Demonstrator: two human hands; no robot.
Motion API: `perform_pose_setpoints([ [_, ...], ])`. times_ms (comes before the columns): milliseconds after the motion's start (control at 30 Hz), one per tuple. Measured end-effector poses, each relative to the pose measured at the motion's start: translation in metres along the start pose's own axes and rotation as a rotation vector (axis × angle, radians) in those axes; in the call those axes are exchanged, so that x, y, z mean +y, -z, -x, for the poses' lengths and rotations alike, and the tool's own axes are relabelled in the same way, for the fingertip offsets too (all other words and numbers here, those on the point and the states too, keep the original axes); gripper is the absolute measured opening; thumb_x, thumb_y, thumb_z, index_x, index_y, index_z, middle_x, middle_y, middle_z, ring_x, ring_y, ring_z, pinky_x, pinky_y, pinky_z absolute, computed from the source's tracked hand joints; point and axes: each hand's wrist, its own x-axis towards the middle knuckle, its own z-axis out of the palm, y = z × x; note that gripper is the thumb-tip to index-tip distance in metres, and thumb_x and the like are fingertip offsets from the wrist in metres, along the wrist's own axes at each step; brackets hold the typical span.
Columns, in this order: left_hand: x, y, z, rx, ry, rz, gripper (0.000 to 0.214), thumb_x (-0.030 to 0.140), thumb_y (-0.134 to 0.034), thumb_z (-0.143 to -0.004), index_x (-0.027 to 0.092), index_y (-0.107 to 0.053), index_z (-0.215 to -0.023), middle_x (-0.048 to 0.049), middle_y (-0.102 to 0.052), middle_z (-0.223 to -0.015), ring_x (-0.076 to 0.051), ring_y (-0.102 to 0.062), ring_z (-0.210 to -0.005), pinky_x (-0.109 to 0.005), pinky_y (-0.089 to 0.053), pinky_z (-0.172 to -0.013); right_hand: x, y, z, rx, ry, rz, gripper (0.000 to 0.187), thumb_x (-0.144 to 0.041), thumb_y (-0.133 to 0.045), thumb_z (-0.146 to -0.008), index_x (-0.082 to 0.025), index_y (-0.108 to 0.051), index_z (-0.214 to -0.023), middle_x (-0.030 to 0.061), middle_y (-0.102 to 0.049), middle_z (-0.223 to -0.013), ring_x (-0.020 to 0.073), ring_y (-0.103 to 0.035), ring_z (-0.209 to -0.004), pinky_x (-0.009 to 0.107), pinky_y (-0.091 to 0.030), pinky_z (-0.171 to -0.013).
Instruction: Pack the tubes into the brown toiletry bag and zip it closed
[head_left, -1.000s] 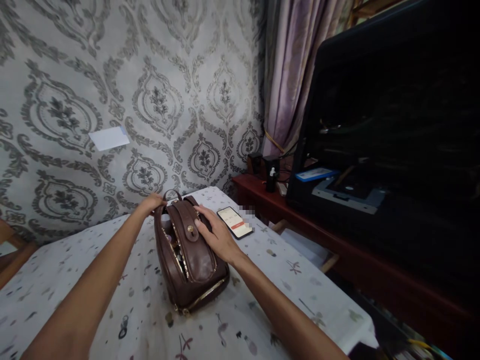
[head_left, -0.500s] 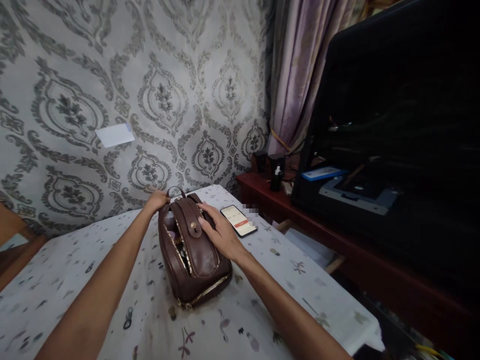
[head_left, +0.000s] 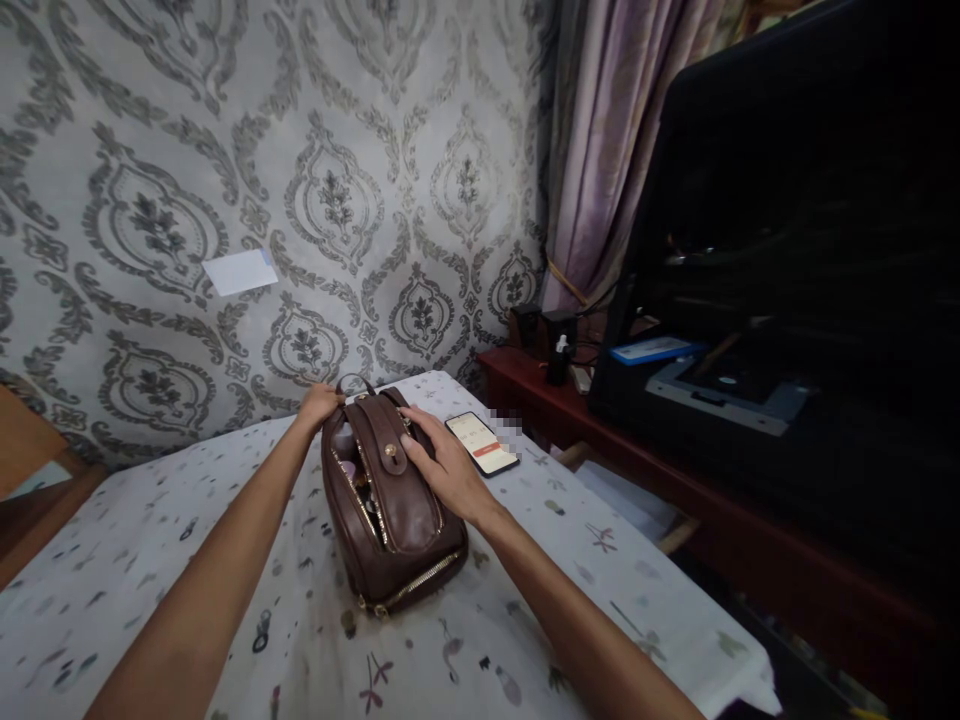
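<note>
A brown leather cosmetic bag (head_left: 409,505) lies on the patterned tablecloth, its gold left zipper partly unzipped and small items dimly visible inside. A strap with a round gold clasp runs down its top. At the bag's far left corner, beside the loop handle, my left hand (head_left: 322,405) is closed on the edge; whether it pinches a zipper pull is hidden. My right hand (head_left: 448,462) grips the bag's right side, thumb near the strap and fingers over the far right edge.
A lit phone (head_left: 484,445) lies right of the bag. Beyond it stand a dark red desk (head_left: 517,385), an open drawer (head_left: 622,495) and a large black screen (head_left: 787,230). The patterned wall (head_left: 337,200), with a white card (head_left: 241,272), rises behind the table.
The view has shifted slightly, so everything appears a little further right. Both hands keep their places on the bag, and its opening looks much the same.
</note>
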Motion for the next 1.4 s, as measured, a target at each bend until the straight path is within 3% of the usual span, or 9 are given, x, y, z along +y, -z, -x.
perform_pose_setpoints([
  [233, -0.001, -0.003, 0.001, -0.019, 0.137, 0.120, 0.034, 0.035, -0.062, -0.094, 0.016, -0.060, -0.122, -0.0089, -0.063, -0.121, -0.023, -0.065, -0.102, -0.042, -0.057, -0.085, 0.001, 0.001, -0.001, 0.000, -0.008, 0.003, 0.047, -0.047, -0.046, -0.098, -0.024, -0.054, -0.138, 0.0105, -0.051, -0.147, 0.0240, -0.042, -0.140, 0.046, -0.031, -0.119],
  [833, -0.009, -0.012, -0.004, 0.160, 0.139, 0.362, 0.034, 0.035, -0.063, -0.093, 0.017, -0.060, -0.123, -0.0088, -0.061, -0.125, -0.024, -0.063, -0.106, -0.043, -0.056, -0.087, 0.005, 0.000, -0.003, 0.004, -0.003, 0.032, 0.048, -0.047, -0.047, -0.096, -0.022, -0.055, -0.137, 0.0109, -0.054, -0.145, 0.0251, -0.047, -0.137, 0.046, -0.034, -0.117],
  [1233, -0.008, -0.015, -0.004, 0.105, 0.107, 0.605, 0.034, 0.035, -0.062, -0.094, 0.016, -0.059, -0.122, -0.0092, -0.063, -0.121, -0.023, -0.065, -0.102, -0.043, -0.057, -0.085, 0.006, -0.001, -0.003, 0.022, -0.022, -0.002, 0.050, -0.053, -0.047, -0.096, -0.026, -0.057, -0.137, 0.0088, -0.055, -0.145, 0.0265, -0.046, -0.137, 0.049, -0.032, -0.118],
  [1400, -0.009, -0.011, 0.001, 0.060, 0.086, 0.633, 0.035, 0.035, -0.062, -0.094, 0.016, -0.059, -0.123, -0.0094, -0.062, -0.123, -0.023, -0.064, -0.104, -0.044, -0.056, -0.087, 0.003, -0.002, -0.003, -0.012, -0.049, -0.001, 0.060, -0.057, -0.060, -0.088, -0.026, -0.056, -0.139, 0.0097, -0.048, -0.150, 0.0278, -0.041, -0.141, 0.050, -0.028, -0.120],
])
